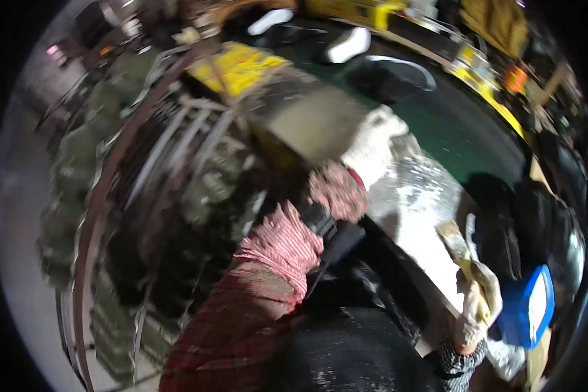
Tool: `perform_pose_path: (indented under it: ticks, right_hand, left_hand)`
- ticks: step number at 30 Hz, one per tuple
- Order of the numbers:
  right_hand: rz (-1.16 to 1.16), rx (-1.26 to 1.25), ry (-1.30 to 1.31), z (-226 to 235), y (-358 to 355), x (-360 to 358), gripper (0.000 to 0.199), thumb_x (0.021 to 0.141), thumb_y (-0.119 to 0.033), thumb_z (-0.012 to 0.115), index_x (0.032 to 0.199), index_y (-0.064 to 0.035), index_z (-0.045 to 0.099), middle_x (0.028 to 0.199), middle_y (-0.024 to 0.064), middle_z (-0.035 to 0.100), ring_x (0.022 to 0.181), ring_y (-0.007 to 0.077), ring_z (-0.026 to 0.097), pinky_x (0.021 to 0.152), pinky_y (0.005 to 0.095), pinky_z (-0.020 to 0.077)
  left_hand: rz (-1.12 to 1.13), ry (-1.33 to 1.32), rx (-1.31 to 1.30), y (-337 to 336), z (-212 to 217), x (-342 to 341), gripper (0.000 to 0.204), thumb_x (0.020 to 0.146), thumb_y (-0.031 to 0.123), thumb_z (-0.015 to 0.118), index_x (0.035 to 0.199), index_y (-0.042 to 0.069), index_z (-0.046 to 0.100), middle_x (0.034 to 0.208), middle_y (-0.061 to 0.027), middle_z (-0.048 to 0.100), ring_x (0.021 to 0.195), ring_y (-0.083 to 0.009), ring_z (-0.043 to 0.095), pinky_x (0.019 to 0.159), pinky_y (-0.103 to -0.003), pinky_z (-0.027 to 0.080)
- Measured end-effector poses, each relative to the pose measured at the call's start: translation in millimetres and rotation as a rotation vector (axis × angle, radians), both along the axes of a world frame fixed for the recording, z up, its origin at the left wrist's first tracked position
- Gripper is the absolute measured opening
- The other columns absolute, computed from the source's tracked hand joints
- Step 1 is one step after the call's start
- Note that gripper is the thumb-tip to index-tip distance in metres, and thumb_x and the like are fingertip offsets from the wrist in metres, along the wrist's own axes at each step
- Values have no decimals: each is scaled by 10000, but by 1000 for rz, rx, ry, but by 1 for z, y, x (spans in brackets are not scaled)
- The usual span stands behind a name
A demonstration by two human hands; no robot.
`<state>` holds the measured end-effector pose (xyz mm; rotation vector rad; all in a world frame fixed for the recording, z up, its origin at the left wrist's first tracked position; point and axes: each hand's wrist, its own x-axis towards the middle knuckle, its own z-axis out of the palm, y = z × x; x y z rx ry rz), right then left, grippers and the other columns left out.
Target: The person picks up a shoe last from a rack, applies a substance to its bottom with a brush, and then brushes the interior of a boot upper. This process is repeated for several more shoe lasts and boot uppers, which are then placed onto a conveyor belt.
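My left hand, in a white glove, reaches over the far end of a shiny silver-white surface. Motion blurs its fingers, so whether they grip anything does not show. A red-and-white striped cuff and a black band circle that wrist. Lower on the right, my right hand, in a pale, soiled glove, is closed around the yellowish handle of a brush. The brush's bristle end points up and left over the edge of the silver-white surface. Beside this hand stands a blue tub with something white inside.
A dark green worktop extends beyond my hands, bearing a dark piece with a white rim and a white oval piece. To the left is a metal rack with dark items. A yellow-ended board lies between.
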<state>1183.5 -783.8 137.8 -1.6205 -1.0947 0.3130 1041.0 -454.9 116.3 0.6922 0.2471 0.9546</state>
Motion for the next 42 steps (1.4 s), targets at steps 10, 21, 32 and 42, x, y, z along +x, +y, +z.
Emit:
perform_pose_path:
  ticks: [10, 21, 32, 42]
  right_hand:
    - [353, -85, 74, 32, 17, -60, 327, 914, -183, 603, 1151, 43, 593, 1049, 147, 659, 963, 219, 637, 858, 317, 496]
    - [328, -129, 164, 48, -19, -68, 281, 902, -182, 602, 1077, 37, 626, 984, 117, 666, 902, 178, 627, 803, 294, 491]
    - [-1018, -129, -1269, 96, -150, 117, 260, 955, -71, 514, 1196, -52, 608, 1126, 86, 646, 895, 198, 635, 845, 312, 505]
    - [-817, -197, -201, 72, -186, 148, 274, 883, -304, 676, 942, -37, 680, 770, 19, 641, 704, 105, 572, 658, 268, 458]
  left_hand:
    - [1553, 1415, 404, -220, 58, -386, 301, 935, 99, 569, 1209, -24, 584, 1153, -120, 636, 1016, -213, 611, 914, -312, 471]
    - [1666, 1108, -1, -202, 34, -473, 740, 787, 308, 733, 1399, 36, 418, 1240, -148, 598, 1129, -282, 576, 968, -407, 434]
    - [243, 235, 140, -152, 29, -291, 683, 909, 391, 491, 1364, -102, 366, 1324, -325, 443, 1199, -427, 488, 934, -547, 483]
    - [-295, 100, -412, -163, 4, -122, 749, 891, 425, 564, 1328, -145, 353, 1186, -350, 522, 997, -466, 599, 735, -521, 599]
